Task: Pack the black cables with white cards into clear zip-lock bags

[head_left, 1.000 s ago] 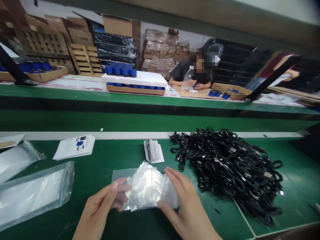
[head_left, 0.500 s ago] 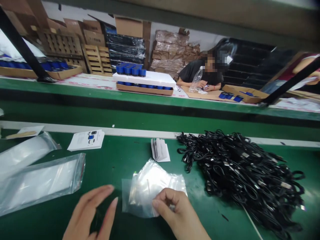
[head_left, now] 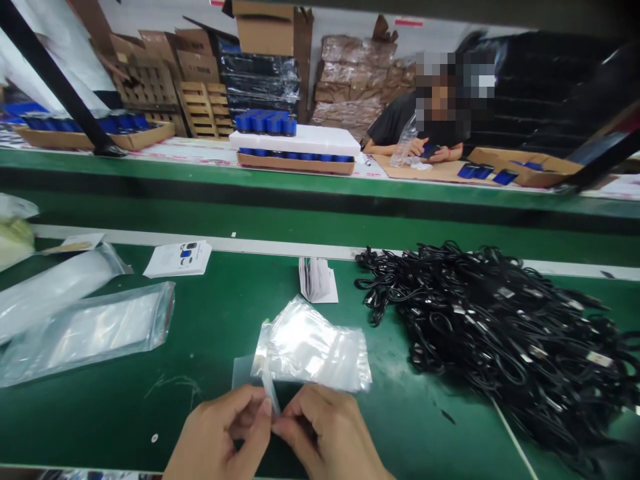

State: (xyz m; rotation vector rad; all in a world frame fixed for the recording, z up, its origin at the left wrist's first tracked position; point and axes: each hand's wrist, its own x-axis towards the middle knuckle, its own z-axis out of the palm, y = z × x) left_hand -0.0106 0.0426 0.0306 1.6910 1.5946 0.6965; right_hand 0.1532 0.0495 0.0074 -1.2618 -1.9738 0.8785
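Both my left hand [head_left: 227, 427] and my right hand [head_left: 325, 427] pinch one clear plastic bag [head_left: 269, 389] near the table's front edge, fingertips almost touching. The bag is seen nearly edge-on, and its lower part is hidden by my fingers. Just beyond lies a pile of flat clear plastic bags [head_left: 315, 343], fanned out and shiny. Behind that pile stands a small stack of folded white leaflets [head_left: 318, 280]. To the right of my hands spreads a large heap of black cables [head_left: 465, 333] with metal plugs.
Packs of clear bags [head_left: 95, 333] lie at the left, near a stack of printed cards [head_left: 179, 259]. On the raised shelf beyond, blue-capped items [head_left: 265, 123] sit on a white box [head_left: 300, 141]. A person [head_left: 425, 127] works across the bench.
My right hand has drawn a bag towards me from the pile. My left hand, open before, has moved right and now pinches it too. The camera view has shifted slightly.
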